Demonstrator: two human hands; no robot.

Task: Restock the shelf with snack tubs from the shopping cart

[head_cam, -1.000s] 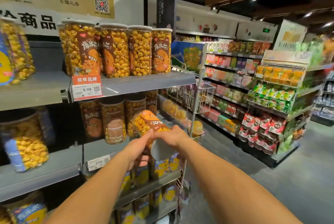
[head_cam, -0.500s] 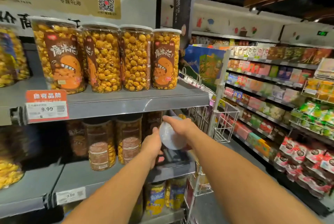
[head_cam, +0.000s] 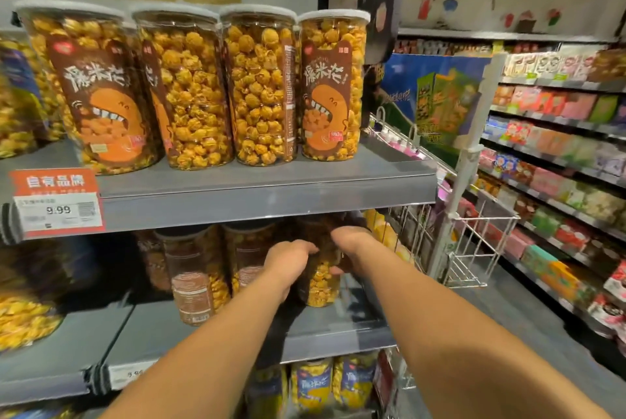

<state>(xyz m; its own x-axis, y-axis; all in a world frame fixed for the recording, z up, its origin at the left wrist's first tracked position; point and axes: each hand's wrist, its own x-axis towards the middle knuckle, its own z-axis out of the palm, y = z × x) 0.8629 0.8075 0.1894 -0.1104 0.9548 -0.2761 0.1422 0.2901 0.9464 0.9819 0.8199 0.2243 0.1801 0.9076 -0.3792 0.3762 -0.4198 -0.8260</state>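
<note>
A clear popcorn tub point(head_cam: 321, 283) with a brown label stands upright on the grey middle shelf point(head_cam: 332, 327), at its right end. My left hand point(head_cam: 288, 259) grips its left side and my right hand point(head_cam: 349, 242) grips its upper right side. Its lid is hidden in the shadow under the upper shelf point(head_cam: 264, 195). To its left on the same shelf stand more tubs point(head_cam: 193, 276) of the same kind. A row of several matching tubs point(head_cam: 257, 86) fills the upper shelf.
A price tag point(head_cam: 57, 203) reading 9.99 hangs on the upper shelf's edge. Blue-labelled tubs point(head_cam: 315, 384) sit on the shelf below. A wire rack point(head_cam: 467, 249) juts out to the right of the shelving. Across the aisle run shelves of packaged snacks point(head_cam: 555, 161).
Both hands carried the tub from lying tilted in front of the shelf, base toward me, in under the upper shelf, and it now stands upright on the middle shelf. I moved closer.
</note>
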